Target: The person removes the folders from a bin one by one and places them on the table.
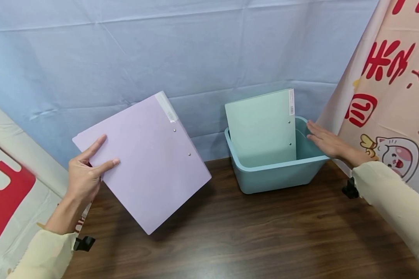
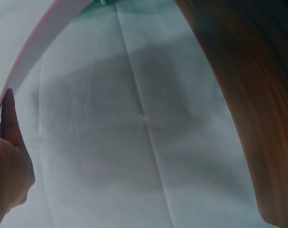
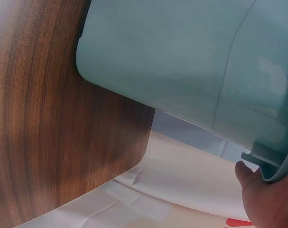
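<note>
While gripping a lilac folder (image 1: 150,166) by its side edge in the left hand (image 1: 85,174), holds it at a slant over the dark wood counter (image 1: 209,240), with one corner pointing down, to the left of a teal bin (image 1: 276,179). Clamps the left fingers (image 1: 96,145) on the cover, with two digits across the front and the rest out of sight in the head view. Has the right hand (image 1: 326,143) at the bin's right end, with fingers held out straight side by side, apparently touching the rim, though hard to confirm with the hand cut off in the right wrist view. Works beside a mint folder (image 1: 262,128) standing in the bin's left part, with its top well above the rim. Faces a pale blue cloth (image 1: 174,50).
</note>
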Tool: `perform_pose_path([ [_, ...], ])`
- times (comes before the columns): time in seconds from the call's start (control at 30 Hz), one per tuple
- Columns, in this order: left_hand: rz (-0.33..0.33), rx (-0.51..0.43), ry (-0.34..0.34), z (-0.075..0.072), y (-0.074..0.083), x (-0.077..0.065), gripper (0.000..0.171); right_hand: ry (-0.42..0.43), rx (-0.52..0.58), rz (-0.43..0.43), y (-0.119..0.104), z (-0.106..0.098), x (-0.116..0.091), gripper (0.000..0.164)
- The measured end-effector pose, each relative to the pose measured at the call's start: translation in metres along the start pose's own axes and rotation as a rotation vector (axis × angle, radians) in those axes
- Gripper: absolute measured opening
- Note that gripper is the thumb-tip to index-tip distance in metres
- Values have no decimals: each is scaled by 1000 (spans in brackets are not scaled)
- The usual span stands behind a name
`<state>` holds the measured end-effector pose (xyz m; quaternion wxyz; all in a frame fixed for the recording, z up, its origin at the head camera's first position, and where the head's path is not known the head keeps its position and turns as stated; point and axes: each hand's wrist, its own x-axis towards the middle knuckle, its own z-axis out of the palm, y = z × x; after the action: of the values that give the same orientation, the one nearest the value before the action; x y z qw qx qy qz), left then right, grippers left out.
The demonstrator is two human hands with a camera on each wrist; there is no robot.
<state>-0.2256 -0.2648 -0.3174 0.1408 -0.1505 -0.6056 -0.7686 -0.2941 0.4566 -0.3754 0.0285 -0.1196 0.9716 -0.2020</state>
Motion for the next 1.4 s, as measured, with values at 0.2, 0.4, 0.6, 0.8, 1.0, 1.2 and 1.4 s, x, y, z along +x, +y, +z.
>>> perform_pose_path([
  [0.2,-32,32,-19,-9,-1,2,83,6,-5,-5,1,2,1,69],
  [0.4,-90,115,-41,-22,-5,6,81,5,-3,-7,-1,0,2,70],
  [0.6,-135,158,-86,-40,-10,10,81,-1,-6,-6,-5,-1,2,70],
  [0.8,-181,154,-113,-55,-13,13,81,-2,-7,-7,-5,0,2,70],
  [1.0,-250,198,-119,-68,-12,19,82,0,0,-6,-4,-1,2,70],
  [1.2,-307,240,-146,-84,-10,26,82,0,7,0,-3,0,0,70],
  [1.4,-347,287,-181,-97,-9,30,82,-2,16,5,-2,0,0,70],
])
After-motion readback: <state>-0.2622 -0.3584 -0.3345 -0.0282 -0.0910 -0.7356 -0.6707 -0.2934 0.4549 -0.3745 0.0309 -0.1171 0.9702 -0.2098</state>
